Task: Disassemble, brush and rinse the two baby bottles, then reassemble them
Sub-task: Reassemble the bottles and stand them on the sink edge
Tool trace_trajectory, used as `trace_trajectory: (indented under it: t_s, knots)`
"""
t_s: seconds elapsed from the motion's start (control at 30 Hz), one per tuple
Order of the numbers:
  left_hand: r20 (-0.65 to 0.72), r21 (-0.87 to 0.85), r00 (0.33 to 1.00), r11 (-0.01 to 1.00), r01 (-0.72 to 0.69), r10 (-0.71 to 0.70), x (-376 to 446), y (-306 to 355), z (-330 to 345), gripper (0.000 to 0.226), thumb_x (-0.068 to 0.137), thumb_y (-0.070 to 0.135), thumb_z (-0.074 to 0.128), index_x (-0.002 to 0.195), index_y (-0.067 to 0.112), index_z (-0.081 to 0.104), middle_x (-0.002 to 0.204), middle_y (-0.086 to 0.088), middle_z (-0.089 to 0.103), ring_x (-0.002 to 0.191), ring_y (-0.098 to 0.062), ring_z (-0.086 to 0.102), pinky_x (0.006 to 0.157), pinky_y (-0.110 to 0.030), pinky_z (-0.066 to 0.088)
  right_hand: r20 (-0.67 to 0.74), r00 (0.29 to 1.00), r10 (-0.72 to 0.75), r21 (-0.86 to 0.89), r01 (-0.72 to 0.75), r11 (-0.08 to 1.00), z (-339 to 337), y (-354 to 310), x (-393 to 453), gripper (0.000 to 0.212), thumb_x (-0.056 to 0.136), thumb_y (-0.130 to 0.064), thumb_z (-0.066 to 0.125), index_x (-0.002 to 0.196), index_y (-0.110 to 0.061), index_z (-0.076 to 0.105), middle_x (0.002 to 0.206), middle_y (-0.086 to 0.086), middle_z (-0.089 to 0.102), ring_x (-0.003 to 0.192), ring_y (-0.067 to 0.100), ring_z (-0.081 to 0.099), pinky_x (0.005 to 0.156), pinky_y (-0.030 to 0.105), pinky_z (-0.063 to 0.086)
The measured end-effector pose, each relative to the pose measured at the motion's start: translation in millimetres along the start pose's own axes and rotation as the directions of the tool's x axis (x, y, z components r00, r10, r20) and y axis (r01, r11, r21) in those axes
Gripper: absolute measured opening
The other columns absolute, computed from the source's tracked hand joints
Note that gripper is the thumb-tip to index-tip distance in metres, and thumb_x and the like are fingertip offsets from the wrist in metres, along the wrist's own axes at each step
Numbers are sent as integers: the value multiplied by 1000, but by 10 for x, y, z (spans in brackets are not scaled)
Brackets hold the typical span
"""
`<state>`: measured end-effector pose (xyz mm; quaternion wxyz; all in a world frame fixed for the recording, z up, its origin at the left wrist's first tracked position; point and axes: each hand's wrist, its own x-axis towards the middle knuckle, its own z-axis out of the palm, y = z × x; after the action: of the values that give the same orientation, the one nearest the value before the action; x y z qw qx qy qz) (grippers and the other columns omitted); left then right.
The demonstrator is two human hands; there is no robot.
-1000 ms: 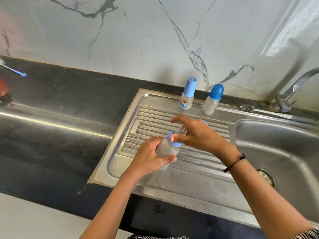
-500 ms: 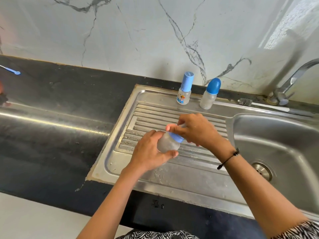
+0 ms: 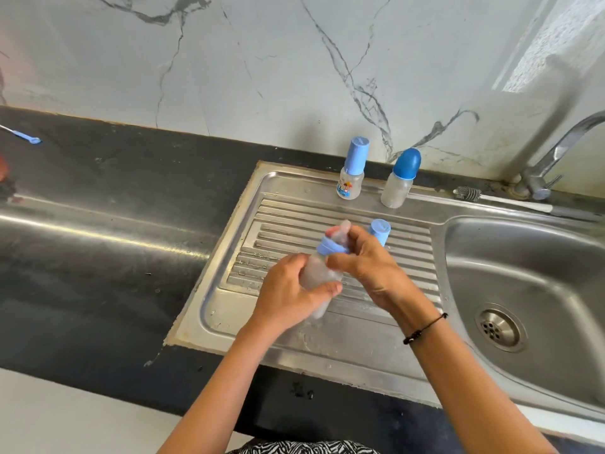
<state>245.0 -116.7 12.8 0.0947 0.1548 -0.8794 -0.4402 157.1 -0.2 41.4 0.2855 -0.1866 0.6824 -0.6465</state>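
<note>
Since half a second ago: bottle (image 3: pixel 319 276) tipped further, its blue collar (image 3: pixel 330 248) and clear teat (image 3: pixel 340 231) now raised toward the wall and plainly seen instead of hidden under fingers. Right hand (image 3: pixel 366 267) slid back off the top, now pinching at the collar's near side. Loose blue cap (image 3: pixel 379 231) uncovered behind that hand, standing on the drainboard (image 3: pixel 248 257). Left hand (image 3: pixel 288 293) wrapped round the frosted body as before, thumb across its front.

Held just above the ribbed drainboard, near its middle. Two capped bottles upright at the back rim: a slim one (image 3: pixel 352 173) and a round-topped one (image 3: pixel 400 178), near each other, apart from the hands. Brush (image 3: pixel 510 200) lying along the back ledge, bristle end toward the bottles, handle toward the tap (image 3: pixel 553 158). Basin (image 3: pixel 530 273) open to the right, drain (image 3: pixel 499 327) in its floor. Bare ribs left of the hands up to the raised rim; dark counter (image 3: pixel 98 208) beyond, with a small blue tool (image 3: pixel 29 137) at its far left. Front edge of the sink close under the forearms.
</note>
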Motion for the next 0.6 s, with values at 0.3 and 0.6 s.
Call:
trace_trajectory:
  t_s: [0.3, 0.6]
  knots:
    - [424, -730, 903, 618, 293, 73, -26, 67, -53, 44, 59, 38, 69, 97, 18, 70, 90, -4, 67, 87, -16, 63, 74, -27, 49, 388, 917, -97, 435, -90, 896, -30, 150, 4, 68, 60, -38, 85, 117, -9, 61, 119, 14, 64, 116, 33, 52, 91, 48, 42]
    - [198, -319, 972, 929, 189, -130, -42, 67, 76, 39, 73, 40, 75, 106, 24, 61, 99, 7, 68, 94, -13, 64, 78, -26, 50, -41, 992, 115, 345, -94, 934, 164, 195, 15, 8, 73, -6, 64, 70, -12, 68, 97, 22, 68, 84, 28, 65, 78, 38, 54]
